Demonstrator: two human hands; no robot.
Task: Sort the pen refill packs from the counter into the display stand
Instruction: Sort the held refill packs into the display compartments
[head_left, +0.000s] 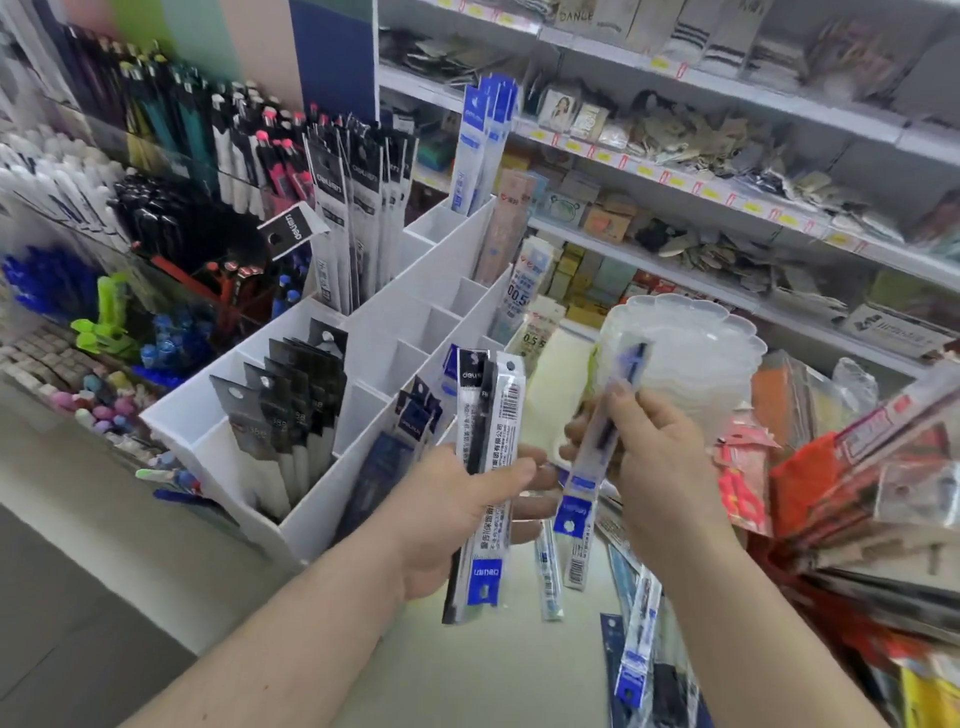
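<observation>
- The white display stand (332, 499) sits on the left of the counter, and it is already partly stocked. Black-headed packs (291, 400) fill a near-left compartment, more black packs (358, 208) stand at the far left, and blue packs (485, 140) rise from the far end.
- Several compartments through the middle of the stand look bare from here, so I'd judge the sorting somewhere around the middle, not close to finished.
- The left hand (457, 514) grips a small bundle of refill packs (485, 467), fingers and thumb curled round them, just beside the stand's near right edge. The bundle mixes at least one dark pack with a clear one carrying a blue label.
- The right hand (660, 467) pinches a single blue refill pack (597, 452) between thumb and fingertips, held up right of the bundle, with its blue header hanging downward. It seems to be getting checked or matched before it goes anywhere.
- More loose refill packs (636, 639) lie on the counter (467, 675) near the person, to the right below the hands. Those are left to sort, along with what is in hand.
- A clear plastic container (685, 353) stands behind the right hand, and red packaged goods (831, 493) fan out on the right. Shelves of stock (727, 156) run across the far side.
- By colour, the blue pack probably belongs with the blue ones, though I can't tell which slot is meant for it.
</observation>
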